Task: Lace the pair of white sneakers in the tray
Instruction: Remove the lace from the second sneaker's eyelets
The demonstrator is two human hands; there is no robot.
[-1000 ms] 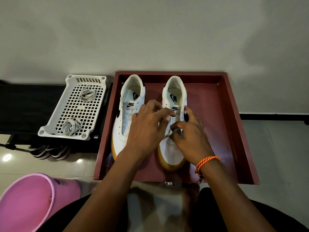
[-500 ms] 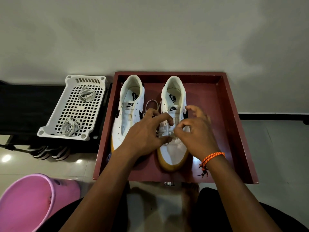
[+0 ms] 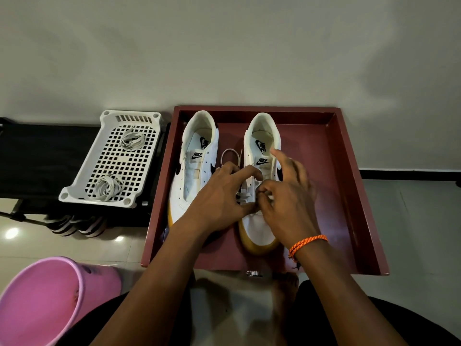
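Observation:
Two white sneakers with tan soles stand side by side in a dark red tray (image 3: 349, 171), toes toward me. The left sneaker (image 3: 193, 171) has no lace in it. Both hands work over the lower eyelets of the right sneaker (image 3: 262, 143). My left hand (image 3: 224, 196) grips that shoe's left side, thumb and forefinger curled by the eyelets. My right hand (image 3: 287, 196) pinches a white lace (image 3: 243, 196) near the lowest eyelets, its index finger raised. A loop of the lace (image 3: 230, 156) lies between the shoes.
A white perforated basket (image 3: 109, 166) left of the tray holds two bundles of white laces and sits on a black stand. A pink bucket (image 3: 45, 295) stands at the lower left. The wall runs right behind the tray. Tiled floor surrounds it.
Both hands slid down the right sneaker's tongue toward the lower eyelets. The lace loop between the shoes came into view. My right index finger has lifted.

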